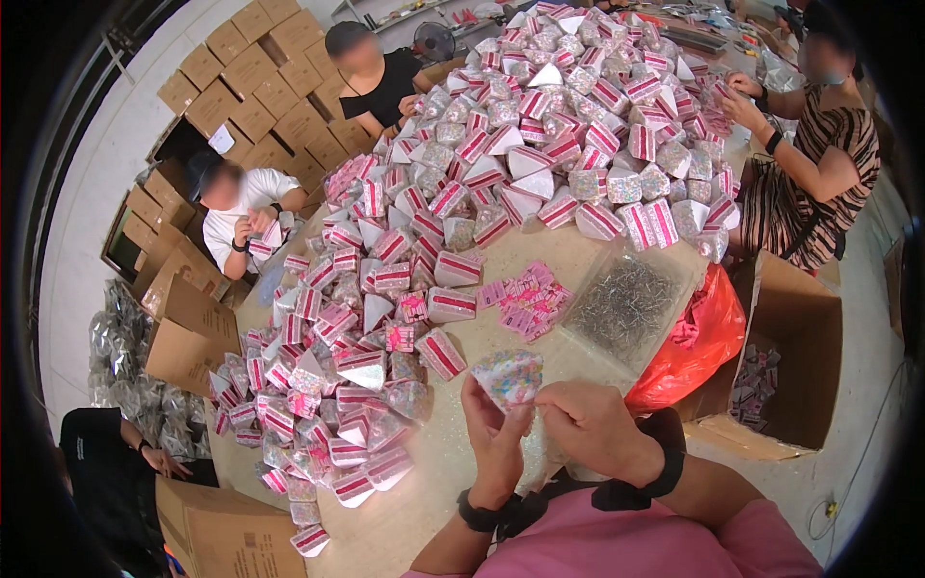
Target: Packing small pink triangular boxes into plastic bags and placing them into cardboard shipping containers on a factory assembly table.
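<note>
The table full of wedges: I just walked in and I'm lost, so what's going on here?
The person in front holds a speckled wedge in the left hand, while the right hand is at its corner. A big heap of wedges covers much of the table. Pink cards and a tray of thin metal pieces lie nearby. Other people are around the table.

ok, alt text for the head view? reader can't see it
A person's left hand holds a speckled wedge-shaped piece, the right hand at its edge. The table before them bears pink cards, a tray of thin metal pieces and a large heap of pink-and-white cake-slice-shaped pieces; co-workers are nearby.
</note>
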A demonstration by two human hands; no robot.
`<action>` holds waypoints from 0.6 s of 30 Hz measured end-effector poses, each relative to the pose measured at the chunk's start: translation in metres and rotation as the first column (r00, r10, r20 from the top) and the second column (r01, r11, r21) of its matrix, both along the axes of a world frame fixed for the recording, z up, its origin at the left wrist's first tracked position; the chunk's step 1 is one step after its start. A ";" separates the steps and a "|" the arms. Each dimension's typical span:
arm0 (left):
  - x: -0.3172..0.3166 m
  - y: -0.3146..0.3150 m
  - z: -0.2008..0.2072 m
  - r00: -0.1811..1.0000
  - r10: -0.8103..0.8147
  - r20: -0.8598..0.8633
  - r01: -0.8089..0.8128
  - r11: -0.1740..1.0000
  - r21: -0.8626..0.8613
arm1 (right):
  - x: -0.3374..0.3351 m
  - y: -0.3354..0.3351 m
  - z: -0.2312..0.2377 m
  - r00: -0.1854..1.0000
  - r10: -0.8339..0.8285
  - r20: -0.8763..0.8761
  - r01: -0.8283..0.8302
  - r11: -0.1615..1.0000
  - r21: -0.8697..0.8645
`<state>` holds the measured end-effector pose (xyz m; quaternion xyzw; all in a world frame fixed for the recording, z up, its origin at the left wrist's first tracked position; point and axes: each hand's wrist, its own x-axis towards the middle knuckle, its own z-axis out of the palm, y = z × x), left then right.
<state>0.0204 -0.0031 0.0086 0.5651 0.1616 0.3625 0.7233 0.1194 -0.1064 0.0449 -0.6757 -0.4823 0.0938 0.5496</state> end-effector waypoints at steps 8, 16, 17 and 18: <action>0.002 -0.006 0.007 0.993 -0.078 0.087 0.100 0.955 -0.278 | 0.001 0.002 0.004 0.987 0.031 -0.157 -0.028 0.999 0.016; 0.000 0.002 -0.001 0.993 -0.103 0.064 0.117 0.956 -0.268 | 0.002 0.002 0.004 0.991 0.051 -0.122 -0.045 0.997 0.056; -0.001 0.003 -0.002 0.990 -0.120 0.074 0.136 0.953 -0.272 | 0.002 0.002 0.004 0.992 0.052 -0.118 -0.045 0.997 0.057; -0.001 0.003 -0.001 0.991 -0.115 0.070 0.130 0.955 -0.266 | 0.002 0.002 0.004 0.992 0.053 -0.114 -0.046 0.997 0.057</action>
